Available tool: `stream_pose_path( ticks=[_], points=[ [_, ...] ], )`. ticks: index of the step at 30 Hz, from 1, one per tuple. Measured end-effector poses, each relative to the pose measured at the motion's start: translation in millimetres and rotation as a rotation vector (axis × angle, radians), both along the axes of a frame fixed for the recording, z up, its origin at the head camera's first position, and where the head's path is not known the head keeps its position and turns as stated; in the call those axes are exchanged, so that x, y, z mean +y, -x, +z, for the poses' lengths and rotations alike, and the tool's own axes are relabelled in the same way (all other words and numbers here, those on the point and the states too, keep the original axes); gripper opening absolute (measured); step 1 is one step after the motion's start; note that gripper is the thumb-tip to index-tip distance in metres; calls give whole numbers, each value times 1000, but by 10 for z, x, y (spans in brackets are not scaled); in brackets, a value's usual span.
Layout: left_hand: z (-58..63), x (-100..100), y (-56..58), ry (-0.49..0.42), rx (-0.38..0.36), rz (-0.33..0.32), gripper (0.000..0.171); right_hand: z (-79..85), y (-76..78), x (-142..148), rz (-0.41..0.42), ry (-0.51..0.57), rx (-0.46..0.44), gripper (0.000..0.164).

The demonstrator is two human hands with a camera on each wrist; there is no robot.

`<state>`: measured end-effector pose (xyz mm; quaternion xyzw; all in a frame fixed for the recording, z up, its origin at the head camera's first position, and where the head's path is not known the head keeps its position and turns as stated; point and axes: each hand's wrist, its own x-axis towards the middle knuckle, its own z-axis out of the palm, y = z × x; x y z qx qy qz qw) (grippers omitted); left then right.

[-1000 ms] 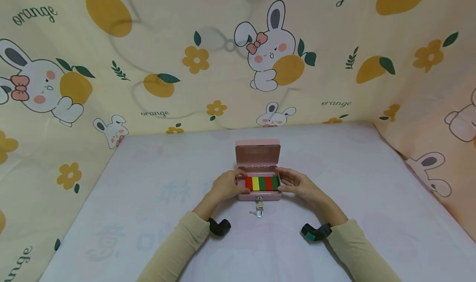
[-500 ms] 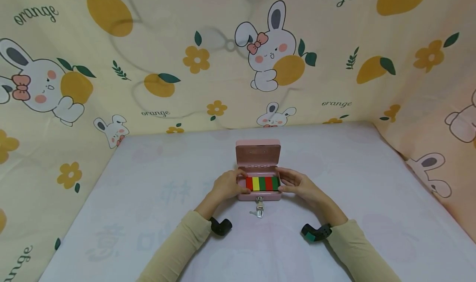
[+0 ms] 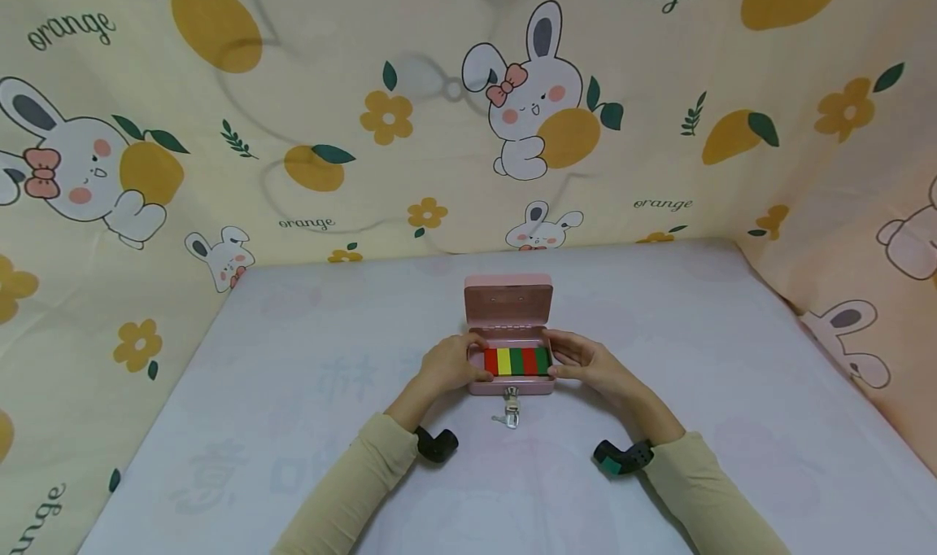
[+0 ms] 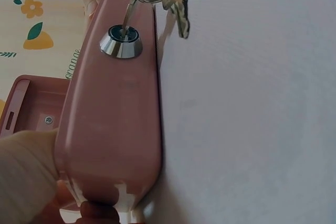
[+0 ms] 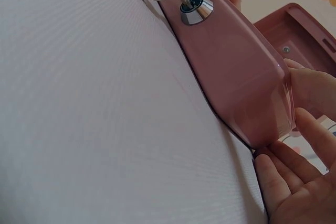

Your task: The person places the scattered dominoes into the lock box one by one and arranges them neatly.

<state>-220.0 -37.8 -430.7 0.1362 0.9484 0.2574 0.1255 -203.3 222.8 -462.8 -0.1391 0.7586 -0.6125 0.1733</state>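
Observation:
A small pink metal cash box [image 3: 483,388] stands on the table with its lid [image 3: 508,304] raised. Inside lies a row of red, yellow and green blocks [image 3: 516,362]. At the box's left end, my left hand [image 3: 445,364] grips the side wall, its thumb over the rim by the blocks. My right hand [image 3: 594,365] holds the right end likewise; in the right wrist view its lower fingers [image 5: 273,179] rest outside, low against the box. A key sits in the front lock [image 4: 122,45], and a ring with a second key [image 4: 181,11] hangs from it.
A white cloth [image 3: 329,474] covers the table. Behind and at both sides hang curtains [image 3: 432,18] printed with rabbits and oranges. A black wrist camera [image 3: 437,447] sits on the left wrist and another camera [image 3: 622,457] on the right.
The left wrist shifts very slightly to the right. Otherwise the hands, box and blocks stay where they were.

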Motion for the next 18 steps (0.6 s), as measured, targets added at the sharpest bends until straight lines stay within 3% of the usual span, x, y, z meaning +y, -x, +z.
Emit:
stream_pose_path(
  ticks=[18],
  points=[
    [10, -18, -18, -7, 39, -12, 49, -14, 5, 5, -6, 27, -10, 69]
  ],
)
